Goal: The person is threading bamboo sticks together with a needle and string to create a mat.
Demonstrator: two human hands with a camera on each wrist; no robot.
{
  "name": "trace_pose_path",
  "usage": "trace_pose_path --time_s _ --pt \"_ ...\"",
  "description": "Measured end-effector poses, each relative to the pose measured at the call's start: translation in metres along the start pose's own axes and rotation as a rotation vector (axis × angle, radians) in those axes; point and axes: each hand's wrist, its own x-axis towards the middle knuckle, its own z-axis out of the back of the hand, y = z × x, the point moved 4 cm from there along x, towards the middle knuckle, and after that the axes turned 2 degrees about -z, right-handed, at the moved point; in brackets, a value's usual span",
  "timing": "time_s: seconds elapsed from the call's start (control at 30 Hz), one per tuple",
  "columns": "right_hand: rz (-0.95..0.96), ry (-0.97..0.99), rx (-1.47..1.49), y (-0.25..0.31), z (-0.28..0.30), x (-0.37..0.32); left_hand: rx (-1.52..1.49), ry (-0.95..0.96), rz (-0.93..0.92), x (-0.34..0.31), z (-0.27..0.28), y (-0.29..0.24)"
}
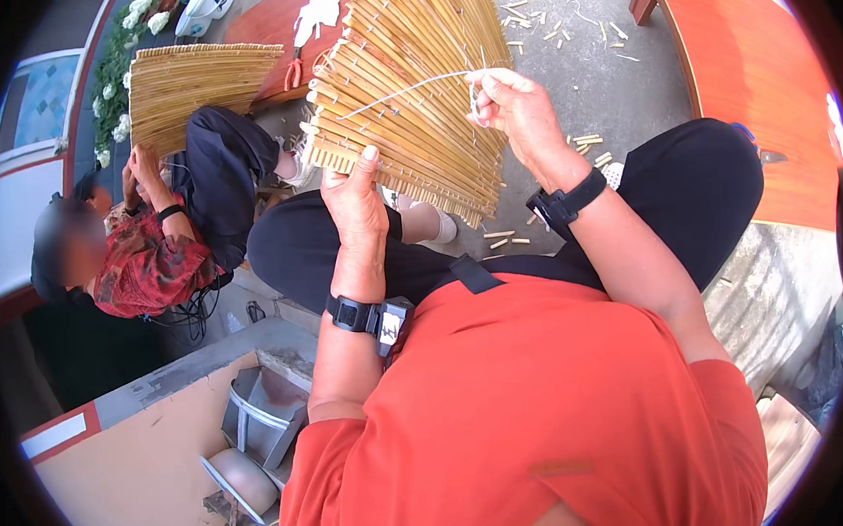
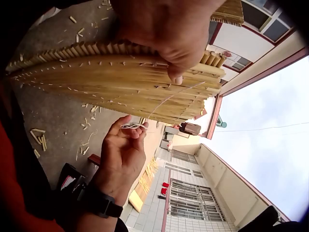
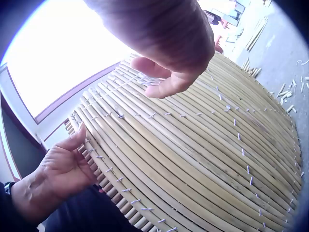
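A mat of yellow-brown reed sticks (image 1: 404, 71), bound in rows with white string, leans across the person's lap in the head view. The left hand (image 1: 355, 205) grips its near-left edge, thumb on top; the right wrist view shows the same left hand (image 3: 65, 169) with its fingers hidden below the sticks. Over the mat, the right hand (image 1: 519, 118) pinches a white string (image 1: 400, 93) that runs back to the mat's left side. A small bundle of this string (image 2: 133, 126) sits between the right fingertips in the left wrist view.
Another person (image 1: 157, 242) sits at the left with a second reed mat (image 1: 197, 80). Red-handled pliers (image 1: 294, 71) and a white cloth (image 1: 317, 14) lie on a reddish table (image 1: 263, 27). Short stick offcuts (image 1: 562, 33) litter the floor. An orange table (image 1: 752, 70) stands at right.
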Motion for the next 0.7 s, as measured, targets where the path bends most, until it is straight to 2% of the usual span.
trace_pose_path --time_s 0.03,0.1,0.2,0.23,0.3,0.4,0.43,0.5,0.53,0.57,0.63,0.7 --pt "0.025 0.009 -0.009 0.016 0.001 -0.001 -0.012 0.015 -0.02 0.009 -0.011 -0.006" --pt "0.216 -0.317 -0.082 0.054 0.015 -0.011 0.059 0.054 -0.09 0.025 -0.036 -0.02" --pt "0.346 -0.331 -0.108 0.1 0.019 -0.022 0.074 0.14 -0.169 0.04 -0.073 -0.049" --pt "0.37 -0.335 -0.112 0.118 0.013 -0.031 0.084 0.174 -0.188 0.044 -0.083 -0.057" --pt "0.414 -0.202 -0.345 0.155 -0.011 -0.056 0.105 0.22 -0.209 0.05 -0.095 -0.065" --pt "0.456 -0.179 -0.516 0.186 -0.05 -0.082 0.239 0.252 -0.235 0.05 -0.111 -0.068" --pt "0.461 -0.188 -0.525 0.191 -0.054 -0.081 0.228 0.26 -0.233 0.049 -0.118 -0.068" --pt "0.62 -0.136 -0.928 0.2 -0.07 -0.081 0.256 0.278 -0.245 0.047 -0.13 -0.072" --pt "0.699 -0.141 -0.992 0.204 -0.076 -0.076 0.254 0.267 -0.241 0.047 -0.133 -0.073" --pt "0.698 -0.145 -0.998 0.207 -0.077 -0.07 0.248 0.269 -0.238 0.048 -0.136 -0.074" --pt "0.848 -0.109 -1.224 0.211 -0.082 -0.061 0.247 0.243 -0.222 0.05 -0.141 -0.074" --pt "0.837 -0.099 -1.244 0.208 -0.085 -0.054 0.221 0.237 -0.202 0.052 -0.142 -0.072"
